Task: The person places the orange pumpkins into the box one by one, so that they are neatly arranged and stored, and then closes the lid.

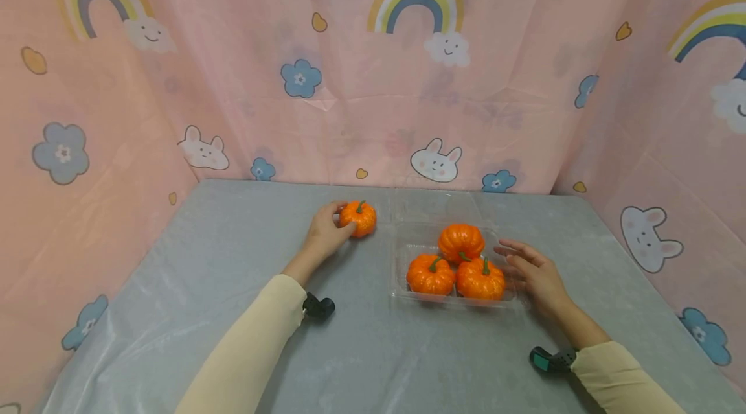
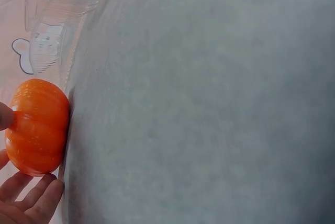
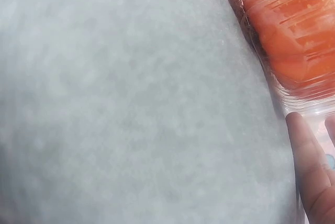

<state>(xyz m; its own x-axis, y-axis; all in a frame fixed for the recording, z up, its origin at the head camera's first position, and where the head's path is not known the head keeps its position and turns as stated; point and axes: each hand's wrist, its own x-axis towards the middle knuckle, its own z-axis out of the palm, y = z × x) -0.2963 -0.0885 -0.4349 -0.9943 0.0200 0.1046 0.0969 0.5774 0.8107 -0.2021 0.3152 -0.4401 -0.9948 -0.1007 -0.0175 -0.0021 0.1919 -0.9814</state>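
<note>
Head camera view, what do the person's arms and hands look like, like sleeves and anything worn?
Both the left sleeve and right sleeve are long, plain and pale cream. The left hand and right hand are ungloved. A small black device sits at the left wrist; a similar dark one at the right shows a green patch. No cables are visible.

Place: looking like a makeshift recording booth
Pink curtain [image 1: 350,122]: enclosing three sides, hiding the room beyond
Grey table [image 1: 361,349]: filling the booth
Wrist cameras [image 1: 317,307]: suggesting filming
</note>
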